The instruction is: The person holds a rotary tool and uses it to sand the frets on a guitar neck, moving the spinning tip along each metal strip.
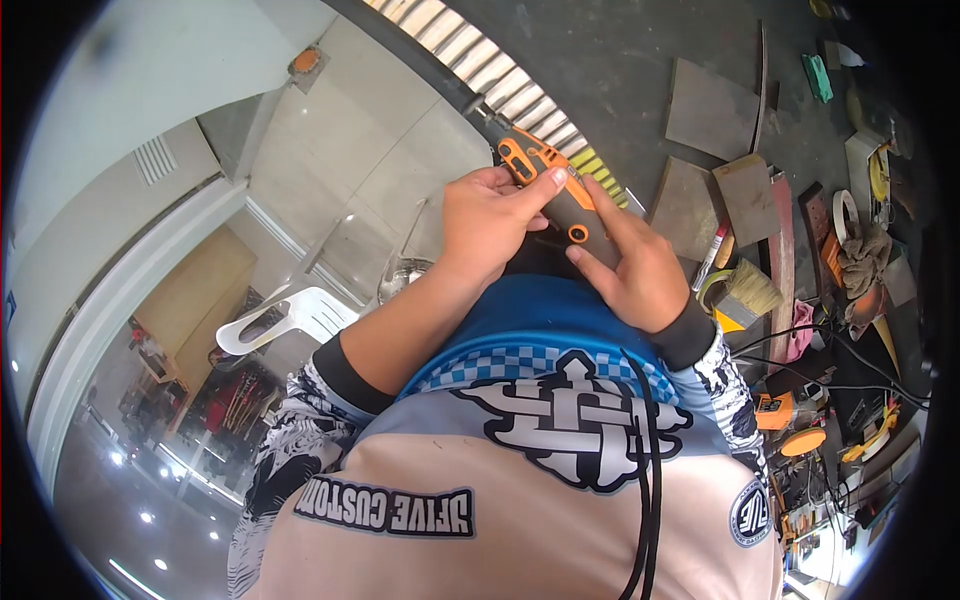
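An orange and dark grey rotary tool (577,212) is held in front of my torso, its narrow chuck end pointing up and left. My left hand (492,222) is closed around its front half, with the thumb lying on top of the casing. At the rear half, my right hand (638,268) grips the body between thumb and fingers. Part of the casing is hidden by my fingers. Whether a bit sits in the chuck is too small to tell.
On the dark work surface (620,60) to the right lie flat brown boards (710,108), a marker (712,248), a paintbrush (752,290), a tape roll (846,215), a work glove (866,262) and black cables. A white plastic chair (290,320) stands at lower left.
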The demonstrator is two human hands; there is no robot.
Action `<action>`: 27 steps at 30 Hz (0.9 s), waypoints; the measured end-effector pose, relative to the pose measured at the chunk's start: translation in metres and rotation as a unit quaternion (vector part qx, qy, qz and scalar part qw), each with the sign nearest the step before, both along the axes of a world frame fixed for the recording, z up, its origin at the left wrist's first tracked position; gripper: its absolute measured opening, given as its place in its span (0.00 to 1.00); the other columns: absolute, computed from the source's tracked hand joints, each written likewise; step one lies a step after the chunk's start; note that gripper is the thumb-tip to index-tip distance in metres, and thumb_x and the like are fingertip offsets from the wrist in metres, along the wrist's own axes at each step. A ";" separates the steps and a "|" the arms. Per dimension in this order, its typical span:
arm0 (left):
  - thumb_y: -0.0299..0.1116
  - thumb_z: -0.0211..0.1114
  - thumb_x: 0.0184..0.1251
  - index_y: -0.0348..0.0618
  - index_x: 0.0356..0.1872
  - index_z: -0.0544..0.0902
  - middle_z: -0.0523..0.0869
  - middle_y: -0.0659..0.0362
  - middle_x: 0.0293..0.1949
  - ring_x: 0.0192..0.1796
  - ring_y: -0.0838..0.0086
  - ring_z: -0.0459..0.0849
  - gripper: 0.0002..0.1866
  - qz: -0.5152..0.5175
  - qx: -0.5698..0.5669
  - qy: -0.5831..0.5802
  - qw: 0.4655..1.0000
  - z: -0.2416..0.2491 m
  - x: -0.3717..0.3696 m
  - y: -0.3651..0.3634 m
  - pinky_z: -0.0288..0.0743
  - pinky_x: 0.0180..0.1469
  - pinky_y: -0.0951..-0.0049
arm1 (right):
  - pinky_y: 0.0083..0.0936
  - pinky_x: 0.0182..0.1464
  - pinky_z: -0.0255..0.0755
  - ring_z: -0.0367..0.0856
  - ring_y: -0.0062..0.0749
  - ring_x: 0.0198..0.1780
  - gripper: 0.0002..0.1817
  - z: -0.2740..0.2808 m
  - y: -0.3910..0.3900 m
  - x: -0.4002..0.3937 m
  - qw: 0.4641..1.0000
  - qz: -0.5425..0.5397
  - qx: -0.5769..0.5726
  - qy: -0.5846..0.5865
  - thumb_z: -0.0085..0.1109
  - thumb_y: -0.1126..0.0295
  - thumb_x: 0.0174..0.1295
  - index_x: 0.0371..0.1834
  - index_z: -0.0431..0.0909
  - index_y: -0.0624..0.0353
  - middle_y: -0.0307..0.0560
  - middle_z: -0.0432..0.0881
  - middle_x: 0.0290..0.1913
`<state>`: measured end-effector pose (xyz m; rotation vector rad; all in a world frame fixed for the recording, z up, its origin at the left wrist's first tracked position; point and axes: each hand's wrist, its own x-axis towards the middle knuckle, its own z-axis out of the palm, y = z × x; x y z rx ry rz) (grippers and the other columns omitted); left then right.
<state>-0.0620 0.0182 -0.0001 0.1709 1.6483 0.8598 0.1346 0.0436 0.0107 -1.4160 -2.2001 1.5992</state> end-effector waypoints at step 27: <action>0.39 0.81 0.65 0.26 0.43 0.87 0.91 0.52 0.36 0.32 0.77 0.90 0.22 -0.055 -0.033 0.028 0.998 -0.001 0.007 0.030 0.85 0.33 0.80 | 0.43 0.50 0.82 0.90 0.60 0.46 0.42 -0.003 0.016 0.008 0.999 -0.039 -0.026 0.011 0.72 0.62 0.65 0.82 0.65 0.50 0.65 0.88 0.49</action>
